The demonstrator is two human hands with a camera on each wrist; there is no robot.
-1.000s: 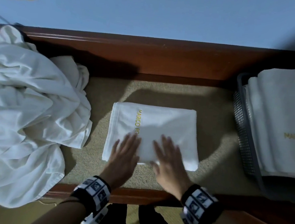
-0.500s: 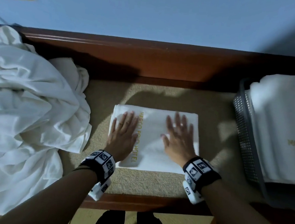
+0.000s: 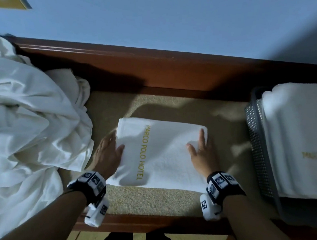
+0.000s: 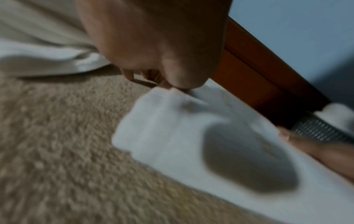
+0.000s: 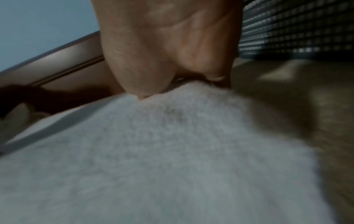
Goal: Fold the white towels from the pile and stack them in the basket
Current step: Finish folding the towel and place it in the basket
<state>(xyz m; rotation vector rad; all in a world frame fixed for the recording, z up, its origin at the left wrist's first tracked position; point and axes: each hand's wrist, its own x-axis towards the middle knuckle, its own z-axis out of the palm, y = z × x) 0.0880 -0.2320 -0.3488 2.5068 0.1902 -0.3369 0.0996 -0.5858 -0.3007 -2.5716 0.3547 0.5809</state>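
A folded white towel point(image 3: 160, 158) with gold "MARCO POLO HOTEL" lettering lies on the beige carpeted ledge. My left hand point(image 3: 115, 144) grips its left edge, thumb on top and fingers tucked under, as the left wrist view shows at the towel's corner point(image 4: 172, 128). At the right edge, my right hand point(image 3: 199, 142) holds it with the thumb and one finger on top and the rest curled over the side. In the right wrist view the towel point(image 5: 153, 151) bunches up under that hand point(image 5: 168, 45). The grey mesh basket point(image 3: 256, 132) stands at the right with folded towels point(image 3: 302, 132) stacked in it.
A large pile of crumpled white towels point(image 3: 24, 127) fills the left side, close to my left wrist. A brown wooden rail point(image 3: 158, 72) runs behind the ledge under a blue wall. Another wooden edge point(image 3: 144, 224) borders the front.
Both hands slid from flat on top of the folded towel outward to its left and right edges and now grip them. The view has tilted slightly down.
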